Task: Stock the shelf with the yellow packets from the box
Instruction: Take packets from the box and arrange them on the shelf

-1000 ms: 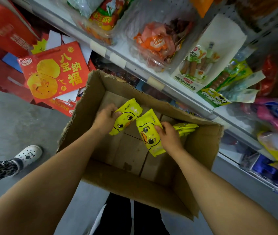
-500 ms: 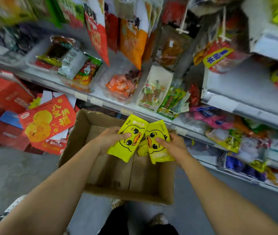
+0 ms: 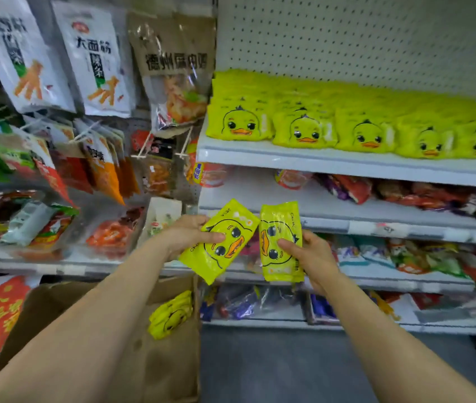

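Now a yellow packet [image 3: 220, 241] per hand (left hand [image 3: 186, 234], right hand [image 3: 312, 253])

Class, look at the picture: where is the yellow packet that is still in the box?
In the head view, the last packet lies low and left of centre, against the cardboard box's right wall, below the left hand.

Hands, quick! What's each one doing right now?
Left hand: holding a yellow duck packet.
Right hand: holding another yellow packet.

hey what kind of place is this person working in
Most likely a small grocery or snack shop. White shelves carry rows of yellow duck packets, bagged snacks hang from pegboard hooks, and a cardboard box of stock stands below.
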Demonstrator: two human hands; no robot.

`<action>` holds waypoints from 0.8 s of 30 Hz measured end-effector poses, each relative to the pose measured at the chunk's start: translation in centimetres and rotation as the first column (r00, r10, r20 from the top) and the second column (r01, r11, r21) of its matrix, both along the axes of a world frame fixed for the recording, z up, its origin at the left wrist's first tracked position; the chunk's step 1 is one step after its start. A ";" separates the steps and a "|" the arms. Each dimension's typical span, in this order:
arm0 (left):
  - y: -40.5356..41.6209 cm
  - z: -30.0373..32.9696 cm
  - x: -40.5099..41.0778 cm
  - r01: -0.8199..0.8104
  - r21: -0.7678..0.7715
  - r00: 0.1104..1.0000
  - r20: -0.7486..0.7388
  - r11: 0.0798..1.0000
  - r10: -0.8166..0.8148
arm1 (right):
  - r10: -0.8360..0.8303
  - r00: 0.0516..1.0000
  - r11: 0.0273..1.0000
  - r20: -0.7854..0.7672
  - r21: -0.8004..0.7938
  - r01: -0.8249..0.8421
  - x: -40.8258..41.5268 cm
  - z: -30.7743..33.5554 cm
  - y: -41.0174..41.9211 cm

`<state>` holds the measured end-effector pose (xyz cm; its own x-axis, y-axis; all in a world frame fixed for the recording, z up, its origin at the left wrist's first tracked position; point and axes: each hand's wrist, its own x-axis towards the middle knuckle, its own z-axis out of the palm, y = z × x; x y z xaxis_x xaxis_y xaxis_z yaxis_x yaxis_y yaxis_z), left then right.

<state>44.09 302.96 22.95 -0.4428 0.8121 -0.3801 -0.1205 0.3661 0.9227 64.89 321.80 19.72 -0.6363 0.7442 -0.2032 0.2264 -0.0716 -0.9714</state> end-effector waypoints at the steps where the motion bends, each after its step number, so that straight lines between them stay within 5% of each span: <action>1: 2.0 1.2 1.4 0.023 0.019 0.999 -0.022 1.000 -0.022 | -0.022 0.999 1.000 -0.023 0.020 0.023 1.9 1.3 1.5; 17: 30.4 13.7 23.1 0.406 0.109 0.890 -0.274 0.907 -0.365 | -0.448 0.846 0.872 -0.287 0.067 0.485 27.2 11.5 23.3; 24: 43.2 15.6 29.3 0.448 0.143 0.860 -0.337 0.883 -0.382 | -0.489 0.819 0.814 -0.301 0.179 0.552 34.3 14.7 33.3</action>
